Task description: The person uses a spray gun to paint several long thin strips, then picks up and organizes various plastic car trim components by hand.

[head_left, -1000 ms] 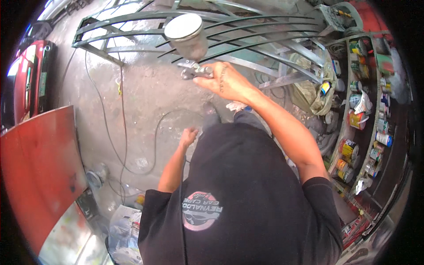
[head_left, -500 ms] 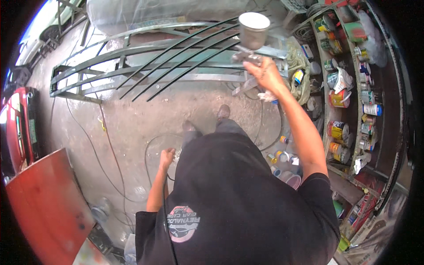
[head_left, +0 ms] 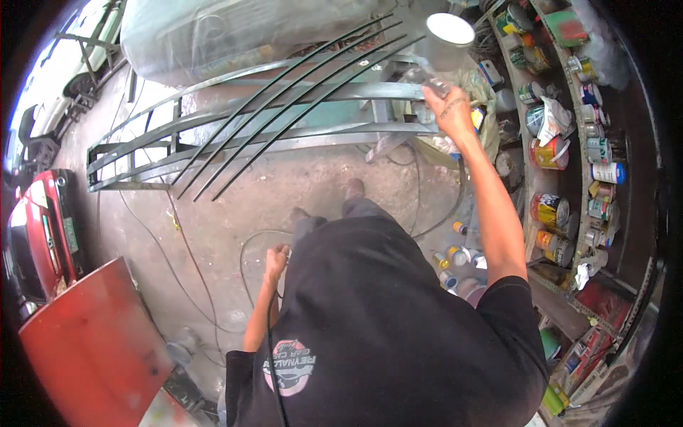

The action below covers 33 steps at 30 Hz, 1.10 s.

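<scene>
Workshop, bare concrete floor (head_left: 235,192). Right hand (head_left: 452,110) is closed round a spray gun (head_left: 437,50), raised beside a curved-bar metal gate (head_left: 284,114). Left hand (head_left: 276,262) grips a black hose (head_left: 249,245). Shelves (head_left: 569,171) hold paint cans.

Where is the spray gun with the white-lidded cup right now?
In the head view, the spray gun is at the upper right, gripped in the right hand, raised over the right end of the metal gate, beside the paint-can shelves.

Spray gun (head_left: 435,53), white-lidded cup upright, raised beside grey metal grille (head_left: 284,117); thin hose (head_left: 270,341) hanging.
</scene>
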Each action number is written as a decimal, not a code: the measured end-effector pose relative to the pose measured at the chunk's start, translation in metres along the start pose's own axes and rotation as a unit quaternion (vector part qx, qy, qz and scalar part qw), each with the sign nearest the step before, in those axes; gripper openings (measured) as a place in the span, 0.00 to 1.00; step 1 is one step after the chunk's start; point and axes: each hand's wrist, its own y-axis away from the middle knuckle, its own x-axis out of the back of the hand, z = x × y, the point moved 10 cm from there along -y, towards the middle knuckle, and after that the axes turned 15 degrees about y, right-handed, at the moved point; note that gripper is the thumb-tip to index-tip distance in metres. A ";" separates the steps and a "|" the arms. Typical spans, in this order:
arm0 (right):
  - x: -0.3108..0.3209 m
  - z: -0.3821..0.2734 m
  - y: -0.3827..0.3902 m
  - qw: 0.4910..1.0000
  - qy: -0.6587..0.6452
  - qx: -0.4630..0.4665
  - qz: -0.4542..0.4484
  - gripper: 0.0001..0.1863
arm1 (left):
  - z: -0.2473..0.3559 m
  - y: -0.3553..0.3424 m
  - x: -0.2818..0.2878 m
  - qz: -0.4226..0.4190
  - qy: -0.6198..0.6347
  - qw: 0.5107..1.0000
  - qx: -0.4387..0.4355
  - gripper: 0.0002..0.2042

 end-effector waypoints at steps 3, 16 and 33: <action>-0.029 -0.014 0.020 0.995 -0.049 0.040 -0.080 0.25 | 0.008 -0.002 -0.014 0.010 -0.003 1.000 0.013 0.17; 0.044 0.058 -0.046 1.000 -0.028 -0.008 -0.006 0.24 | 0.047 0.000 -0.049 0.011 -0.079 0.996 0.040 0.17; 0.035 0.083 -0.059 0.992 -0.060 -0.056 -0.092 0.28 | 0.044 0.010 -0.055 -0.002 -0.031 0.998 0.050 0.18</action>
